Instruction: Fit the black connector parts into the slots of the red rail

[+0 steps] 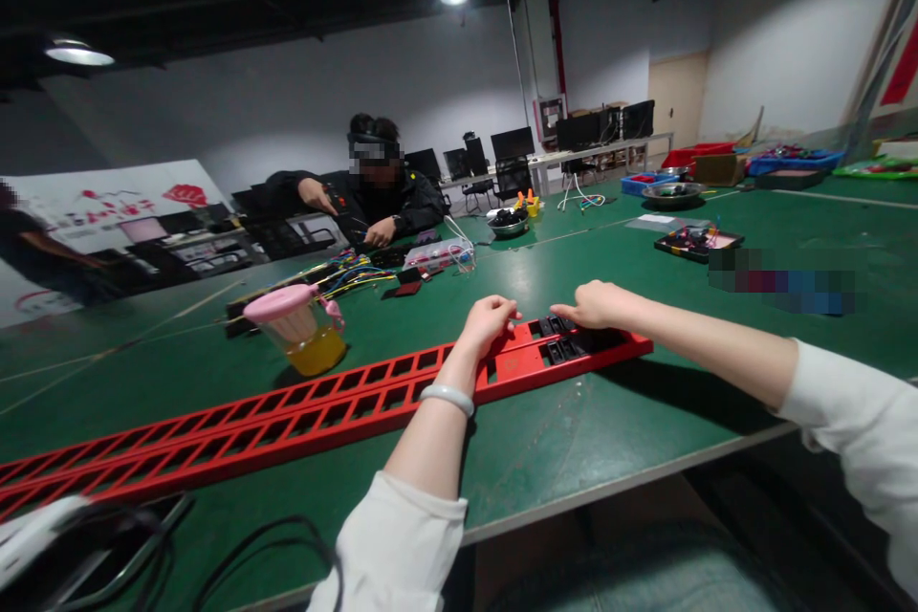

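Note:
A long red metal frame [387, 416] with two rows of rectangular openings lies slantwise along the table. Several black socket-like modules [563, 347] sit in openings near its right end. My left hand [491, 320] rests at the frame just left of those modules, its fingers curled together; whatever may be between them is hidden. Over the modules is my right hand [602, 304], with one digit reaching left onto the far row and the other fingers curled under. What those curled fingers hold, if anything, is out of sight.
Behind the frame stands a pink-lidded cup [294, 325] of yellow liquid. Across the green table [531, 445], a person [380, 191] in dark clothes works among wires [351, 273]. A metal bowl [508, 222] and a black tray [697, 242] are farther back. Black cables [269, 526] lie at front left.

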`<state>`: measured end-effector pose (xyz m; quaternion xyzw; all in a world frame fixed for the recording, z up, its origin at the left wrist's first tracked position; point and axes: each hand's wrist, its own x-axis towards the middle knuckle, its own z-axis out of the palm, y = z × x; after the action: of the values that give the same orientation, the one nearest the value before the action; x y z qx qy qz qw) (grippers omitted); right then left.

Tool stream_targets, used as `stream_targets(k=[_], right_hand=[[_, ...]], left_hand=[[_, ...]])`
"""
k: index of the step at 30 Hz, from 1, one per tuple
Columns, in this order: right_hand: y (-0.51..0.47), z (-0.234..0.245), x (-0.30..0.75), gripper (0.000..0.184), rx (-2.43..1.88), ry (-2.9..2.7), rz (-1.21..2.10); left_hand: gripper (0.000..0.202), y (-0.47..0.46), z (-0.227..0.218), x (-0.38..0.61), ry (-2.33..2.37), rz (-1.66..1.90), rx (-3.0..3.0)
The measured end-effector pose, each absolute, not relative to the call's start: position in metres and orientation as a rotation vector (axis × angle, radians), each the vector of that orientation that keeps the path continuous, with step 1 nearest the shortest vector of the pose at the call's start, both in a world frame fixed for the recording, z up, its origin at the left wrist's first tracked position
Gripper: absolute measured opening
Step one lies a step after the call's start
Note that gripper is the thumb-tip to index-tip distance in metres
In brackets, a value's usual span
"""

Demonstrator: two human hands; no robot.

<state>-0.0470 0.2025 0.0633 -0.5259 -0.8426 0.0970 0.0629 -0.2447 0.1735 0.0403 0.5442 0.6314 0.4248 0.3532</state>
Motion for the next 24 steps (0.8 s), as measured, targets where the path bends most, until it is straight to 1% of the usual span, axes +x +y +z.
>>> stream_targets(k=[4,7,10,19,24], right_hand=[[0.209,0.067,-0.094,0.056,-1.773,-2.679,0.345],[0.211,0.061,-0.114,0.05,-1.919,-2.645,0.409],[0.209,0.057,-0.118,0.052,-2.008,-2.574,0.439],[0.209,0.057,-0.106,0.062,-1.923,-2.521,0.389],[0.205,0.058,-0.106,0.055,-1.9,-2.494,0.39]], left_hand=[[0.02,0.177,0.036,-0.248,1.661,1.076,1.442],[0.018,0.179,0.032,-0.251,1.653,1.092,1.453],[0.019,0.179,0.03,-0.251,1.659,1.075,1.458],[0.017,0.178,0.034,-0.247,1.644,1.11,1.443],[0.015,0.177,0.036,-0.247,1.64,1.105,1.441]])
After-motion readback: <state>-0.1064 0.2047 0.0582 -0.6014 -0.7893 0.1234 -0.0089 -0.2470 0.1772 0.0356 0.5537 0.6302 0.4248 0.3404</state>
